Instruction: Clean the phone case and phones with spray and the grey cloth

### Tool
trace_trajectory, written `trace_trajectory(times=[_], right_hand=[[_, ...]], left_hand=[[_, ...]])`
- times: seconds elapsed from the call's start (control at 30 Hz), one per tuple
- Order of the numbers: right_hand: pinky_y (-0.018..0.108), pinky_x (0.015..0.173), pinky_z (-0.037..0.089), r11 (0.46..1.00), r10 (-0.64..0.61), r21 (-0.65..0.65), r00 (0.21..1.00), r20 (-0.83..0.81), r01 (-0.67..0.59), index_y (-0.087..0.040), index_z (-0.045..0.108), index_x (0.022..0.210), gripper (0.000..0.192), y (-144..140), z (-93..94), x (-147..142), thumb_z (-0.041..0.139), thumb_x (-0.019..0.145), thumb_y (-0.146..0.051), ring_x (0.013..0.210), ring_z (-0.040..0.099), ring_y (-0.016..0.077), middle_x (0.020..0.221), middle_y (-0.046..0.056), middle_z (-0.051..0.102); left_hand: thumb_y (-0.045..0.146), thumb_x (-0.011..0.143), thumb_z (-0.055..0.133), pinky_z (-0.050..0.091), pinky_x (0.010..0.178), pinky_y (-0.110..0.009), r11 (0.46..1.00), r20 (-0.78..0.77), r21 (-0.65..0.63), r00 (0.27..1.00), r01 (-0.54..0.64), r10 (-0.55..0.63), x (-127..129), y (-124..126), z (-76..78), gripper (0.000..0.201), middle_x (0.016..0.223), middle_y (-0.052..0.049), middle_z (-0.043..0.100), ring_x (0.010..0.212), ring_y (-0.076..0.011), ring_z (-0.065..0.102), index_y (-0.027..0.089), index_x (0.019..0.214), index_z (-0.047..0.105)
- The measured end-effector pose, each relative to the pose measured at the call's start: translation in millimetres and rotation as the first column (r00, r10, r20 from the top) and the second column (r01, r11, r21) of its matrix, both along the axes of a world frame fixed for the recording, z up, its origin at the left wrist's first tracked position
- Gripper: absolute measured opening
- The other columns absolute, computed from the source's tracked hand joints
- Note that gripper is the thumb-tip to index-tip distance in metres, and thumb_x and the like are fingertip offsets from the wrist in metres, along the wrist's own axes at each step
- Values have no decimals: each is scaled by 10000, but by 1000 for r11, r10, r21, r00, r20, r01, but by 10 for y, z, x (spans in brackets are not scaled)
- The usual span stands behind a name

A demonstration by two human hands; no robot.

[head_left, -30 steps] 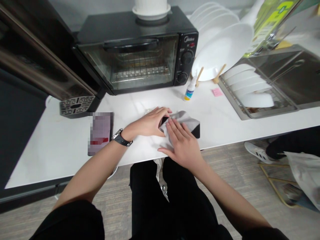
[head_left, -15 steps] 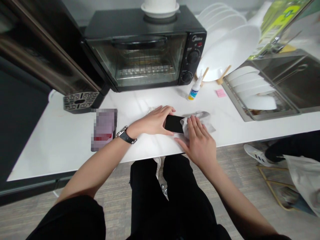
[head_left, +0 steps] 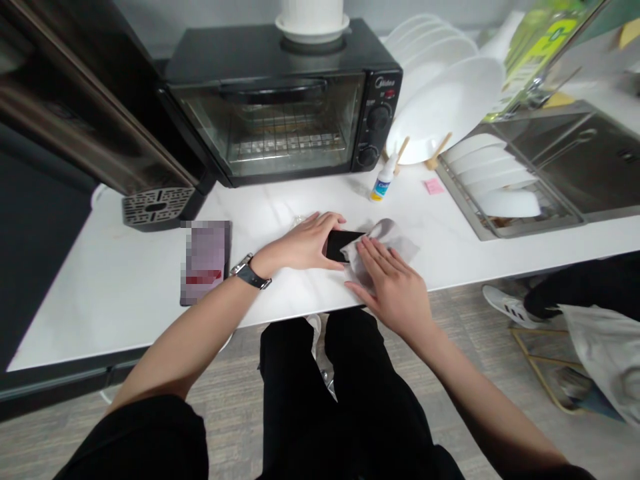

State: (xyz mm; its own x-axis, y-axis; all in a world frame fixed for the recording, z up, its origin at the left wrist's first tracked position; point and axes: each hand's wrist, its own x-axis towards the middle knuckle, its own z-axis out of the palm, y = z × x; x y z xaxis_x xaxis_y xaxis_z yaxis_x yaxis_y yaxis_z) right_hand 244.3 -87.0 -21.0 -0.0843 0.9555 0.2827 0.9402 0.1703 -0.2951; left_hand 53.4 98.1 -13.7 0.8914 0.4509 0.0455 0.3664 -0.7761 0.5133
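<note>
A black phone (head_left: 341,245) lies flat on the white counter, its right part covered by a thin grey cleaning cloth (head_left: 387,232). My left hand (head_left: 311,243) grips the phone's left end, thumb along the near edge and fingers round the far edge. My right hand (head_left: 395,283) presses the cloth onto the phone's screen with its fingers stretched out and the thumb apart on the near side. Beyond the hands stands a small white bottle (head_left: 382,184) with a blue and yellow label. Some clear crumpled plastic (head_left: 299,219) shows behind my left hand.
A black toaster oven (head_left: 280,127) fills the back of the counter (head_left: 125,287). To the left lies a second phone (head_left: 207,260), its screen blurred out. A pink sticky note (head_left: 434,186), racked white plates (head_left: 445,110) and a sink (head_left: 590,167) are at the right. Another person's shoe (head_left: 510,307) is below.
My right hand has slid the cloth leftward over the phone, so less of the black screen shows. The left hand keeps its grip. The whole view has shifted slightly.
</note>
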Motion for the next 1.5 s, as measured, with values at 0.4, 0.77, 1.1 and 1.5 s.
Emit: trace_trajectory(times=[0.4, 0.77, 1.1, 1.5], right_hand=[[631, 1323, 450, 997, 69, 42, 998, -13, -68, -170, 434, 1722, 925, 307, -148, -448, 560, 1033, -774, 1642, 439, 387, 1737, 155, 486], [601, 1338, 433, 997, 10, 72, 999, 38, -12, -49, 467, 1678, 998, 254, -156, -456, 646, 998, -758, 1630, 438, 436, 1713, 266, 474], [610, 1341, 424, 994, -105, 4, 994, 41, 105, -128, 398, 1735, 795, 47, -69, 44, 509, 1110, -607, 1632, 443, 397, 1753, 212, 426], [602, 1308, 494, 999, -12, 48, 994, 109, 7, -96, 412, 1721, 823, 74, -71, 56, 523, 1106, -632, 1599, 503, 386, 1728, 212, 475]], left_hand=[[282, 816, 883, 434, 1290, -538, 1000, -13, 3, 1000, 7, -7, -4, 17, -44, 756, 1582, -163, 562, 1481, -345, 560, 213, 1442, 465], [321, 850, 862, 411, 1302, -551, 1000, -28, 24, 1000, -4, 5, -2, -6, -48, 796, 1584, -187, 563, 1461, -357, 582, 166, 1501, 430], [519, 813, 889, 374, 1349, -645, 999, 4, 9, 999, -36, 36, 24, -58, -40, 885, 1535, -163, 615, 1446, -366, 605, 234, 1515, 433], [562, 811, 824, 372, 1370, -659, 999, -12, -29, 999, -46, 46, 13, -45, -5, 869, 1605, -97, 587, 1460, -371, 623, 350, 1546, 411]])
